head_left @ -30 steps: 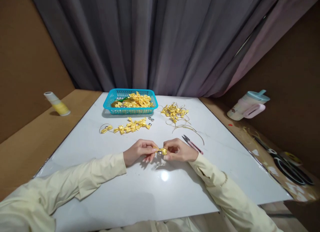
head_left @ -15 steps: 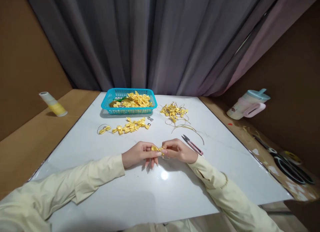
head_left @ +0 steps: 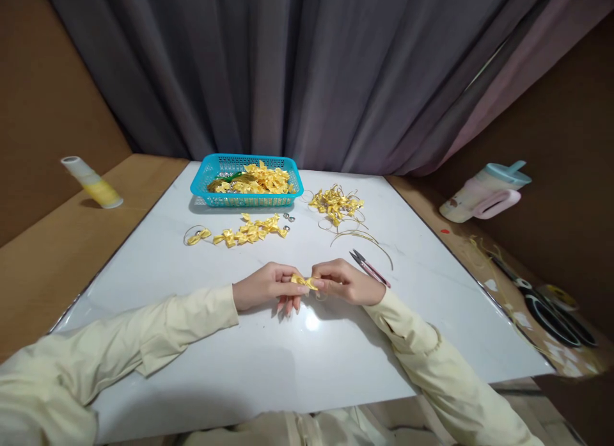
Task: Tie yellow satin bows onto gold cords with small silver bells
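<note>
A small yellow ribbon bow [head_left: 305, 281] is stretched between my two hands above the white tabletop. My left hand [head_left: 271, 287] pinches its left end between thumb and forefinger, with the other fingers hanging below. At the opposite end, the thumb and curled forefinger of my right hand [head_left: 346, 282] grip the bow. A thin loop of cord shows just under the right fingertips. Pink-handled thread snips [head_left: 370, 268] lie right behind my right hand. Several loose yellow bows [head_left: 253, 231] are spread beyond my left hand, with a few silvery pieces [head_left: 289, 217] beside them.
A blue basket [head_left: 247, 201] of yellow bows stands at the back. Bows with gold cords [head_left: 336, 204] are heaped at the back right, near loose cord lengths. A yellow-wound spool [head_left: 93, 183] stands left; a lidded cup [head_left: 482, 193] and black scissors [head_left: 547, 311] are on the right.
The bow has turned a little between my fingers, and more of its front shows now. Both hands keep their pinch. The view has tilted slightly.
</note>
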Tool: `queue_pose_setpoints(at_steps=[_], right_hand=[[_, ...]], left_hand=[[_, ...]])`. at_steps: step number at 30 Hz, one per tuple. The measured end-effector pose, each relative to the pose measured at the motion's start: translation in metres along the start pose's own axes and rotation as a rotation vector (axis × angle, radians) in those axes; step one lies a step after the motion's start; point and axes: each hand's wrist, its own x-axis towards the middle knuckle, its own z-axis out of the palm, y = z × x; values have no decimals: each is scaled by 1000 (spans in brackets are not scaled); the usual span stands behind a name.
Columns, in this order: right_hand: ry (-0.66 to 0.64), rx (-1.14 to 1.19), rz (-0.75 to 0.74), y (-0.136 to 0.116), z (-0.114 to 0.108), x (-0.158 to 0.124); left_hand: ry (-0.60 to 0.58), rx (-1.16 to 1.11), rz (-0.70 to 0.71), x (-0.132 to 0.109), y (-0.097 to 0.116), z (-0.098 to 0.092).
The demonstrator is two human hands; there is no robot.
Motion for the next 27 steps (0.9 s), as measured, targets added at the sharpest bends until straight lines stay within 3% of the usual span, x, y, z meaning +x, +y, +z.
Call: queue_pose_setpoints(at_steps=[2, 7, 9, 12, 20, 27], right_hand=[[66, -27, 16, -2, 0, -1], [399, -256, -20, -2, 8, 0], [508, -383, -59, 1, 13, 2], [554, -507, -142, 8, 23, 5], [443, -497, -240, 5, 36, 7], [497, -283, -111, -3, 33, 6]], left_hand=[[54, -21, 14, 2, -2, 1], [413, -64, 75, 5, -4, 3], [493, -56, 96, 4, -4, 4], [491, -57, 133, 1, -4, 9], [396, -44, 154, -1, -4, 12], [391, -108, 129, 3, -9, 4]])
